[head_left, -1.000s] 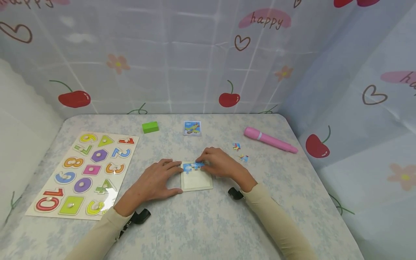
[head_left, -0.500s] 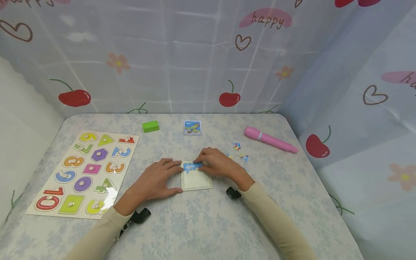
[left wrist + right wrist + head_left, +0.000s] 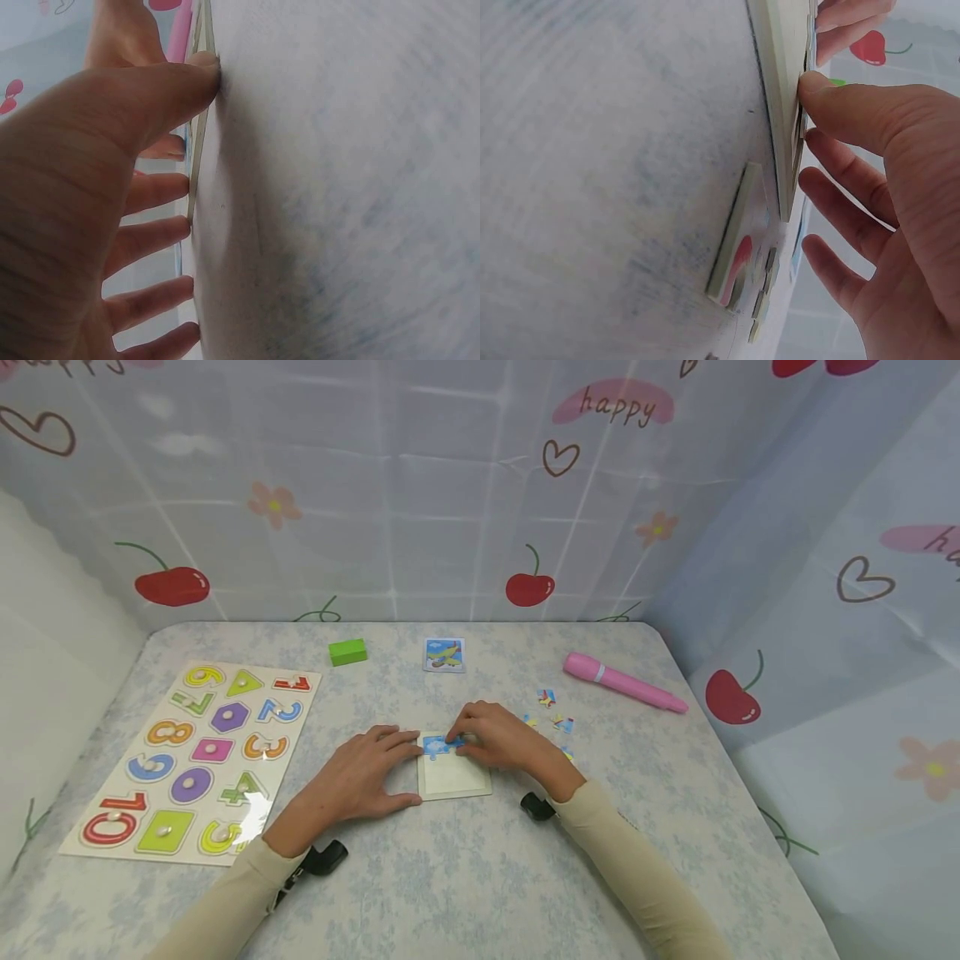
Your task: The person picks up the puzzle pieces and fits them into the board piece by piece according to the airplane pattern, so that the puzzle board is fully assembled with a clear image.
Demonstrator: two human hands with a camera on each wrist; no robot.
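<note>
A small pale puzzle tray (image 3: 453, 779) lies flat on the table before me. My left hand (image 3: 360, 777) touches its left side, fingers spread at the upper corner and thumb (image 3: 196, 77) near the lower one. Blue puzzle pieces (image 3: 432, 747) fill part of the tray's top row. My right hand (image 3: 501, 737) reaches in from the right, its thumb (image 3: 821, 94) and forefinger pinching a blue puzzle piece in that row; the fingers partly cover it. Several loose puzzle pieces (image 3: 563, 724) lie to the right, partly behind the right hand.
At the back are a green block (image 3: 348, 652), a picture card with a plane (image 3: 445, 655) and a pink pen-shaped thing (image 3: 625, 682). A number and shape board (image 3: 180, 817) lies on the left. Printed curtains (image 3: 450, 502) surround the table's far side.
The right hand has moved slightly left, and its blue piece has come closer to the piece at the tray's upper left. Another loose piece shows beside the right wrist. The left hand stays put.
</note>
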